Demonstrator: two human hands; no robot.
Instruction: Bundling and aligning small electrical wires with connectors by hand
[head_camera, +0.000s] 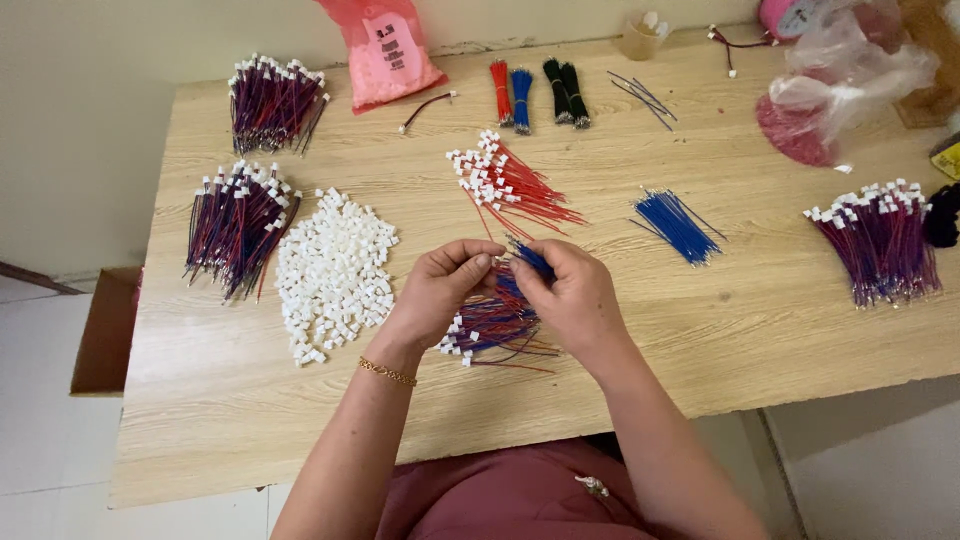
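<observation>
My left hand (440, 290) and my right hand (570, 295) meet over the middle of the wooden table (640, 330). Between the fingertips I pinch a small white connector with a blue wire (528, 257) sticking up from it. Right under my hands lies a pile of red-and-blue wires with white connectors (490, 330). A heap of loose white connectors (335, 270) sits to the left of my left hand. Red wires with white connectors (505, 185) lie just beyond my hands, and loose blue wires (677, 225) lie to the right.
Bundles of red-and-blue connector wires lie at far left (238, 225), back left (273, 100) and right (880, 240). Tied red, blue and black wire bundles (535, 92), a pink bag (385, 50) and clear plastic bags (840, 80) line the back edge. A cardboard box (105, 335) stands on the floor left.
</observation>
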